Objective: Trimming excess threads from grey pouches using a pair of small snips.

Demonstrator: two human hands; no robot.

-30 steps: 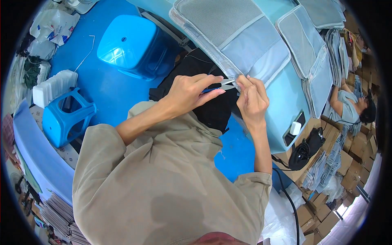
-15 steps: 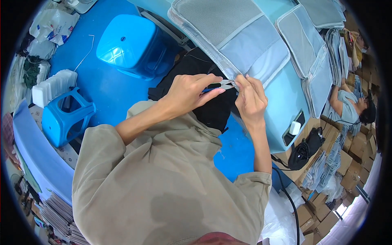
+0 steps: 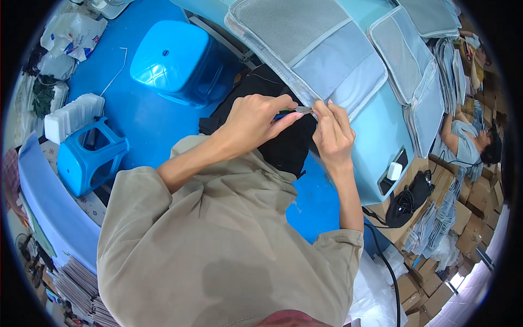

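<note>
My left hand point(image 3: 251, 121) is closed on small thread snips point(image 3: 303, 110) with pointed metal blades and a bit of blue at the grip. Their tips meet the near edge of a grey-blue fabric storage bag point(image 3: 332, 76) with a mesh panel, which lies on the light blue table. Right at that edge, my right hand point(image 3: 333, 131) pinches the bag's border between thumb and fingers. Whatever lies right between the blades is hidden by my fingertips.
More grey bags point(image 3: 400, 54) lie in piles farther right on the table point(image 3: 376, 147), near a phone point(image 3: 400, 163) and a white case point(image 3: 394, 171). Blue plastic stools point(image 3: 169, 54) stand on the floor at left. A person point(image 3: 466, 136) sits beyond, among cardboard boxes.
The snips' blades, spread apart before, have come together at the bag's edge. Both hands stay in nearly the same place.
</note>
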